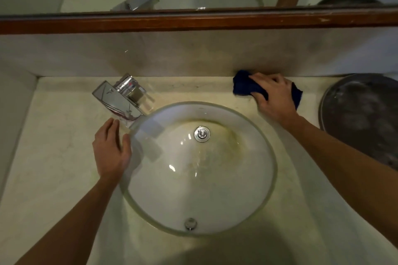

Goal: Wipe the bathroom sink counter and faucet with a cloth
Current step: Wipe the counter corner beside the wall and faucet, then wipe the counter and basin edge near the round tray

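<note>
On marble counter [64,146], bunched blue cloth [243,86]

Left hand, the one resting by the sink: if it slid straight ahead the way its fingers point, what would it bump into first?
Most likely the faucet. The left hand lies flat on the counter at the basin's rim, fingers aimed at the chrome spout just ahead. Depth is unclear, so it might pass beneath the spout.
</note>
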Available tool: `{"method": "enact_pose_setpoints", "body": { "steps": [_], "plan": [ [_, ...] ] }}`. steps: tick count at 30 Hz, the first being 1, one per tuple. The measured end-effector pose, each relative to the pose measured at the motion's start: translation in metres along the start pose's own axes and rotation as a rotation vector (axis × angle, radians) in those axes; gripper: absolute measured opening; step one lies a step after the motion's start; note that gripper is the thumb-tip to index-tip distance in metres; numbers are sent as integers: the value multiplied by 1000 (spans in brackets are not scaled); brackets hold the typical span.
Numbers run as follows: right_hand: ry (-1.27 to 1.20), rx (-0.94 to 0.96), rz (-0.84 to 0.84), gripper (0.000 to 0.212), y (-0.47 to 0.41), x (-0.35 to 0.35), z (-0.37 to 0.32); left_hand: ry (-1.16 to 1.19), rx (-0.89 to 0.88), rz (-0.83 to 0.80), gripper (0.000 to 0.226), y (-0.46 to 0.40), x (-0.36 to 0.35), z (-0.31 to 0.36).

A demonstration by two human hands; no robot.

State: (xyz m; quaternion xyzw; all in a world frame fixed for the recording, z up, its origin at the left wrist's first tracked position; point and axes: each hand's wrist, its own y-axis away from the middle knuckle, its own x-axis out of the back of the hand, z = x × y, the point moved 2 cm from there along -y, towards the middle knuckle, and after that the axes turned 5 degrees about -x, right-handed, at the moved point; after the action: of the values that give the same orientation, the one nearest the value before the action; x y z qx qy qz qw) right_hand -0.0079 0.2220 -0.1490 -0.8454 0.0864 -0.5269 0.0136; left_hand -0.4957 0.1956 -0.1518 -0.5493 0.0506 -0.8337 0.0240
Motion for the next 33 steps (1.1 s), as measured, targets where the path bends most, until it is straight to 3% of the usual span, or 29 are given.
{"method": "enact_pose_setpoints", "body": {
  "steps": [4,9,17,20,24,26,29,33],
  "plan": [
    [-5,137,-104,46,-7,-13,-31,11,6,12,61,2,2,5],
    [-37,219,-148,47,20,-3,-16,32,17,17,62,4,3,4],
    [-9,216,-135,50,165,21,-10,44,52,-70,64,0,8,7],
    [-157,97,-147,42,208,24,-39,34,92,-93,60,8,13,24],
    [-955,-412,-303,36,199,39,-105,383,227,-32,34,66,21,112],
    [-1132,-524,-292,33,186,48,-132,607,298,-4,23,95,32,161],
    [-1125,-507,-170,36,170,64,-164,860,354,28,18,108,62,213],
    [-802,-253,14,55,164,79,-200,1166,331,-204,21,91,88,262]
  ]
}}
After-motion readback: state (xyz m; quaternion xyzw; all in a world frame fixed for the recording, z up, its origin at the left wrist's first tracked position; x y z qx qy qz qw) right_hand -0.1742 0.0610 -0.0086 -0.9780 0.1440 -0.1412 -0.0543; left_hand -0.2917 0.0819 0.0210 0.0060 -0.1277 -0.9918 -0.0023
